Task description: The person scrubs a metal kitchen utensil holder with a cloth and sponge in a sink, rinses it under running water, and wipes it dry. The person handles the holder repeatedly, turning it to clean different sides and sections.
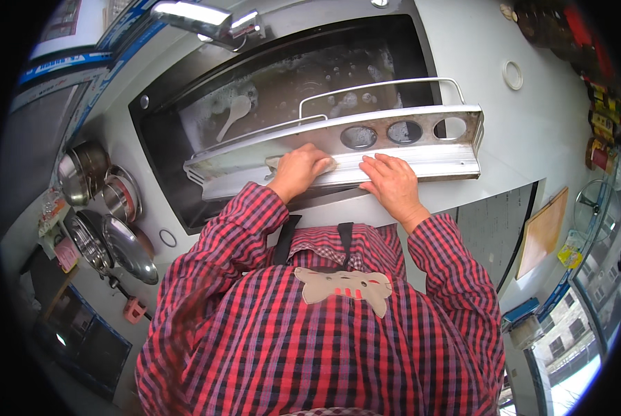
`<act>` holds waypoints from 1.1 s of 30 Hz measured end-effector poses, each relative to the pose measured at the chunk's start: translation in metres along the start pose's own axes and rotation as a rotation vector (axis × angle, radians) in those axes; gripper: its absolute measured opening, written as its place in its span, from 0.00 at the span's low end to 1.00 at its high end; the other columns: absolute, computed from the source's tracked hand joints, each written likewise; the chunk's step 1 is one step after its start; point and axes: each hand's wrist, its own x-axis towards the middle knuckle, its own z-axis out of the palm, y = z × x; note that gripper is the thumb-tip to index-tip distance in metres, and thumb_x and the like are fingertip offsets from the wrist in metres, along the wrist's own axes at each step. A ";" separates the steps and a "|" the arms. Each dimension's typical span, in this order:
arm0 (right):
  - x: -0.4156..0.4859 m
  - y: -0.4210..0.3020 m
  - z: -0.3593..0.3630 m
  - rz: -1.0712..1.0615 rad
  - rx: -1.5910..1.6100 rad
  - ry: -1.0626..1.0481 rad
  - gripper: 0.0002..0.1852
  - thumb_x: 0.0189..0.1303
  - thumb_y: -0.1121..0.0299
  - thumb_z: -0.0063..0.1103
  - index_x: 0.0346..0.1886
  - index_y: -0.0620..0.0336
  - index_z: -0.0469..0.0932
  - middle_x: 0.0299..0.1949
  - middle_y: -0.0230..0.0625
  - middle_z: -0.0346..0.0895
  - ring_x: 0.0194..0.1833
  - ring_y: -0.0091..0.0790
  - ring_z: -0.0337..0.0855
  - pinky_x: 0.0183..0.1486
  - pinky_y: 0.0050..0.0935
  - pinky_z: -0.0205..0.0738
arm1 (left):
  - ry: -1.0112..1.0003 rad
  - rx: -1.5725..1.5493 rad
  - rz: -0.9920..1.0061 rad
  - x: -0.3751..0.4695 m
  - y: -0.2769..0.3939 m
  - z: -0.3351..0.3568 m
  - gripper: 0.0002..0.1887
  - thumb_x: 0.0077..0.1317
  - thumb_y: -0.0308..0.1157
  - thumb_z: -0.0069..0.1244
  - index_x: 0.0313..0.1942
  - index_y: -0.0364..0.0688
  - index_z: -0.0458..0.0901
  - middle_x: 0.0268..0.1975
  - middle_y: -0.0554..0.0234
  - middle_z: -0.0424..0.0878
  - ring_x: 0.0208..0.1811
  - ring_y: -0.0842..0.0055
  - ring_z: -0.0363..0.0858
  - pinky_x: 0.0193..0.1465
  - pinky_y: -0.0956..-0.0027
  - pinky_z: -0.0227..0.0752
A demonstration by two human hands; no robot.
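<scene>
A long aluminium kitchen rack (420, 164) with wire rails and three round holes lies across the near part of the sink (165, 192). My left hand (301, 169) presses a greyish cloth (272, 163) against the rack's flat ledge; most of the cloth is hidden under the fingers. To its right, my right hand (392, 183) grips the rack's near edge, fingers on top. Cloudy, soapy water (284, 99) fills part of the basin beyond the rack. A white spoon (236, 113) lies in that water, towards the left.
A chrome faucet (201, 18) reaches over the sink's far left. Metal pots (84, 171) and lids (128, 248) stand on the left counter. On the right are a white ring (512, 75), a wooden board (542, 234), a glass lid (594, 208) and several jars and packets along the wall.
</scene>
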 end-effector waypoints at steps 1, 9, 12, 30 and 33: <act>-0.001 0.001 0.001 -0.006 0.002 0.013 0.26 0.49 0.57 0.75 0.52 0.53 0.84 0.57 0.29 0.85 0.59 0.39 0.81 0.62 0.40 0.74 | 0.005 -0.030 -0.015 0.003 0.002 0.001 0.09 0.69 0.40 0.60 0.44 0.50 0.91 0.45 0.58 0.86 0.46 0.55 0.87 0.47 0.51 0.80; -0.001 0.004 0.008 0.000 0.047 0.054 0.22 0.51 0.57 0.75 0.49 0.54 0.84 0.55 0.29 0.85 0.60 0.38 0.81 0.61 0.39 0.74 | -0.014 0.195 0.081 0.018 0.016 0.011 0.05 0.66 0.33 0.59 0.39 0.46 0.89 0.42 0.60 0.86 0.43 0.55 0.87 0.45 0.53 0.80; 0.004 0.009 -0.013 0.021 0.184 -0.071 0.19 0.56 0.61 0.74 0.49 0.55 0.84 0.55 0.30 0.85 0.60 0.36 0.81 0.62 0.39 0.75 | 0.027 0.285 0.075 0.016 0.020 0.017 0.04 0.66 0.33 0.58 0.37 0.45 0.89 0.40 0.61 0.86 0.40 0.55 0.87 0.43 0.53 0.80; -0.043 0.123 -0.052 0.810 0.279 0.425 0.19 0.71 0.69 0.58 0.64 0.57 0.79 0.56 0.44 0.82 0.56 0.48 0.84 0.59 0.43 0.78 | 0.061 0.586 0.181 0.018 0.020 0.029 0.02 0.63 0.31 0.53 0.34 0.48 0.82 0.39 0.63 0.84 0.43 0.62 0.84 0.45 0.54 0.71; -0.042 0.121 -0.054 0.830 0.282 0.435 0.19 0.72 0.71 0.54 0.64 0.56 0.79 0.55 0.44 0.83 0.55 0.48 0.85 0.58 0.43 0.78 | 0.031 0.647 0.166 0.006 0.002 0.020 0.04 0.63 0.29 0.51 0.35 0.45 0.84 0.38 0.59 0.85 0.43 0.61 0.85 0.48 0.54 0.73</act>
